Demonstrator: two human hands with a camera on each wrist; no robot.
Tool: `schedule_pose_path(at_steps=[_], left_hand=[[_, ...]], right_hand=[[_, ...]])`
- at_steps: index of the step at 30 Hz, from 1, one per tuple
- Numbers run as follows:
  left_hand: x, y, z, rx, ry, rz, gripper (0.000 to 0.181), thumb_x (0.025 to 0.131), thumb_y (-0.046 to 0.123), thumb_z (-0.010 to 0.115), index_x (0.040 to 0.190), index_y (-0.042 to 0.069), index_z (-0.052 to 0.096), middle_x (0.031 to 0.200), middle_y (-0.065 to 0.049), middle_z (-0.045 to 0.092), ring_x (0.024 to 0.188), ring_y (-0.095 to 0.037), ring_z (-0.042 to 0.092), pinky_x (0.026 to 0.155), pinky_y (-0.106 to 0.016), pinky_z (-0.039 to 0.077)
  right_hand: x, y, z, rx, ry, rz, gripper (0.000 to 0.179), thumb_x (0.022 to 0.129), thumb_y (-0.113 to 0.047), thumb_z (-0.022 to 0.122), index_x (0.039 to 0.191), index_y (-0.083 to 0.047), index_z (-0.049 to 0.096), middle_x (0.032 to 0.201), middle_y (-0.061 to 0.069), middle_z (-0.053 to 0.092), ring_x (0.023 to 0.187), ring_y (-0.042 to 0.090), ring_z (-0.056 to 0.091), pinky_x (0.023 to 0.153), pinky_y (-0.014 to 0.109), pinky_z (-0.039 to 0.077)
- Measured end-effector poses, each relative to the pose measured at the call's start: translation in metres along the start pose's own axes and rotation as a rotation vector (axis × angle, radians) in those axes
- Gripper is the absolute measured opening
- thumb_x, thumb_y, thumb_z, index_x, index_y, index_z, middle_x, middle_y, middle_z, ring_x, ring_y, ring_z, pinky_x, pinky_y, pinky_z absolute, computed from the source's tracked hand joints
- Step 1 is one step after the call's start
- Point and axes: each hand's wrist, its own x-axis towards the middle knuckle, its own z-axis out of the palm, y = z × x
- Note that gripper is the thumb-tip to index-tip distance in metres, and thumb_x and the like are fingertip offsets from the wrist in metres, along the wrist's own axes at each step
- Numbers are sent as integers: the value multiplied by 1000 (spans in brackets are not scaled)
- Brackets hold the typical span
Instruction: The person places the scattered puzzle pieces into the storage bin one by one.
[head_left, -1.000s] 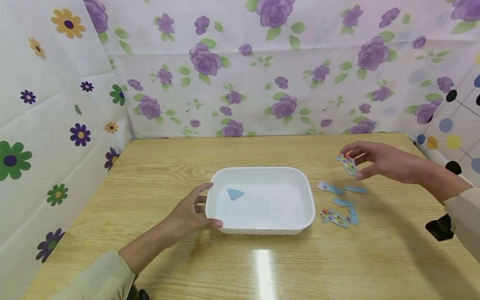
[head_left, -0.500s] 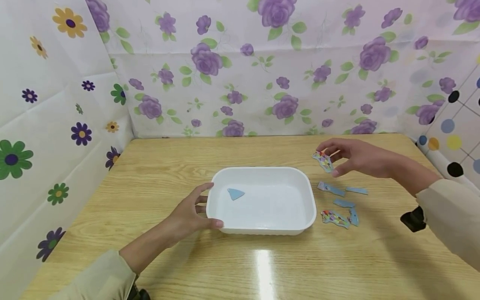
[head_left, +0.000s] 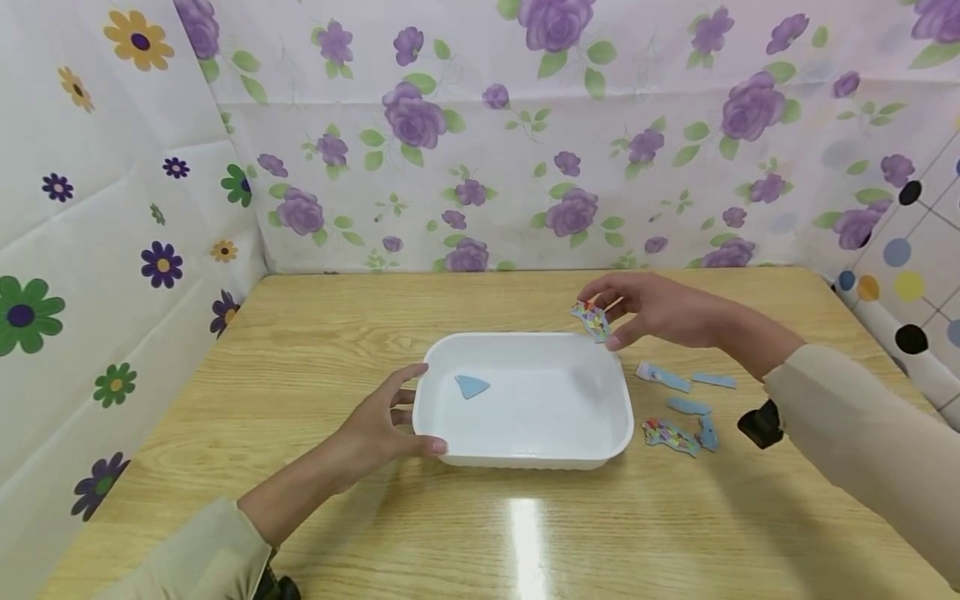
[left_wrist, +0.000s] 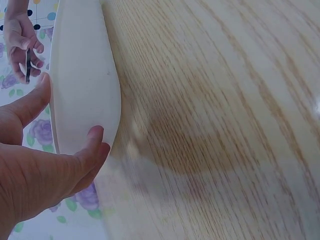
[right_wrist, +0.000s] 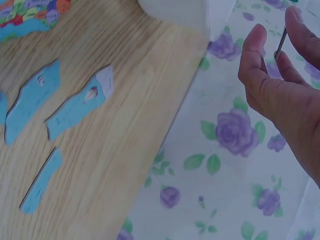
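My left hand (head_left: 375,429) grips the left end of a white plastic tray (head_left: 525,462), thumb at the near corner and fingers along the end wall. In the left wrist view, fingertips (left_wrist: 96,134) touch the tray's outer wall (left_wrist: 82,75). A light-blue triangular puzzle piece (head_left: 472,387) lies inside. Above the tray's far right corner, my right hand (head_left: 660,310) pinches a multicoloured, blue-edged puzzle piece (head_left: 593,320) between thumb and fingers. The right wrist view shows this held piece (right_wrist: 281,44) edge-on.
Right of the tray, another multicoloured puzzle piece (head_left: 670,436) lies on the wooden table (head_left: 337,317) among several blue strip pieces (head_left: 688,406). One strip has a pale end (right_wrist: 104,80). A floral sheet (head_left: 465,150) hangs behind the table.
My right hand has carried the multicoloured puzzle piece leftward, from beyond the loose pieces to above the tray's far right corner. My left hand and the tray have stayed in place.
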Motion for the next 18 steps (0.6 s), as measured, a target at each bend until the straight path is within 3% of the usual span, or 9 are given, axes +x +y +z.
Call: schedule_pose_path(at_steps=[9,18], left_hand=[[1,0,0,-12,-8,1,106,67,15,88,151,19,23,138,-22,44,121,-38,52,87,-41,54],[-1,2,0,-11,2,-5,106,67,12,88,151,18,24,137,-21,45,121,-39,52,87,-42,54]], right_hand=[[20,-4,17,119,-82,-13,61,82,-3,75,136,-7,47,136,16,42,120,36,46,88,42,52],[32,-10,36,137,-154,21,65,79,-3,77,137,-7,48,138,16,40,120,36,46,88,41,51]])
